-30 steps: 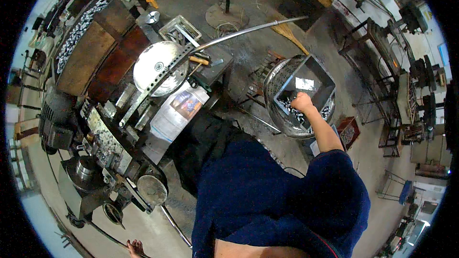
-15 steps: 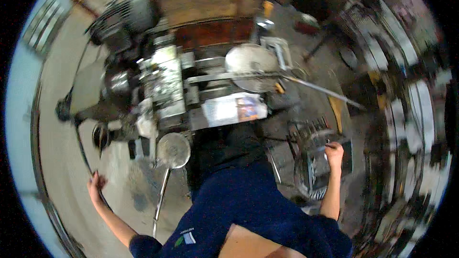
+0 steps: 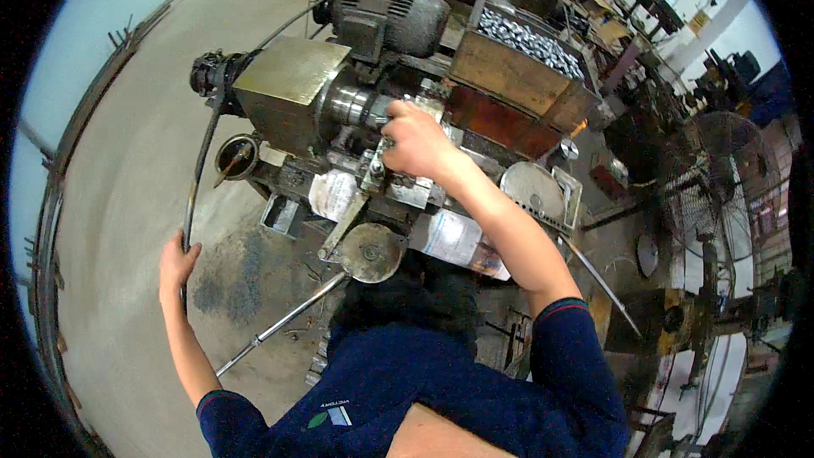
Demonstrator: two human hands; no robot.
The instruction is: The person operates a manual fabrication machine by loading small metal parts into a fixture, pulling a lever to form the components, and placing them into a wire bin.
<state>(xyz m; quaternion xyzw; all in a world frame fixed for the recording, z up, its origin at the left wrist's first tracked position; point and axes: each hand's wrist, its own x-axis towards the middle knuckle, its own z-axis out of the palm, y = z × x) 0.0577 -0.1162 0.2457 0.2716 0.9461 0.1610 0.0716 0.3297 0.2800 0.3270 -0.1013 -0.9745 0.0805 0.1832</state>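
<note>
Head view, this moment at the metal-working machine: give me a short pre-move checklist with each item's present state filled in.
1. Left hand gripped on the long curved lever: ok, fingers wrapped round its lower end.
2. Right hand at the machine's work area beside the chuck: ok, resting there.
3. Part seated under the right hand: cannot tell, the hand covers it.
4. Chuck turning or stopped: cannot tell from one picture.
5. Sleeves away from the chuck: ok, both dark blue cuffs sit at the upper arm.
6. Crate of metal parts within the machine's far side: ok, filled.
</note>
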